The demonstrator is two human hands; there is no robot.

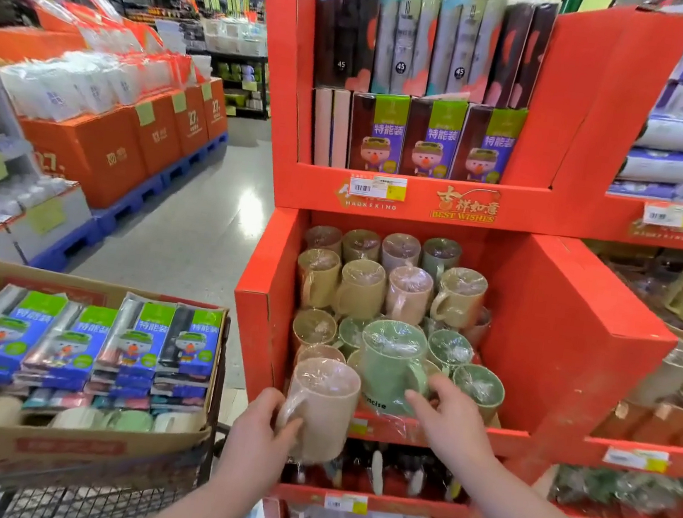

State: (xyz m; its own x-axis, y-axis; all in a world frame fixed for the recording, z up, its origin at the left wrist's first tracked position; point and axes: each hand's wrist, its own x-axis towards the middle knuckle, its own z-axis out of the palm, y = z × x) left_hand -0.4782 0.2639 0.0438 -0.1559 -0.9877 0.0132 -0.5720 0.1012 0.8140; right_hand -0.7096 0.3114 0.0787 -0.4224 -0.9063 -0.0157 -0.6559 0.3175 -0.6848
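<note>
My left hand (260,430) grips a pink plastic-wrapped mug (322,408) by its handle side, holding it upright just in front of the red display's middle shelf (439,428). My right hand (447,412) holds a green wrapped mug (390,367) at its handle, at the front of that shelf. Behind them stand several wrapped mugs (362,287) in beige, pink and green, stacked in rows.
A cardboard box (59,443) on a wire cart at my left holds blue-green packets (124,343) and more mugs. The red display's upper shelf (408,198) carries boxed packs. Orange crates (119,151) on blue pallets line the aisle floor at left. Another red display (652,456) stands right.
</note>
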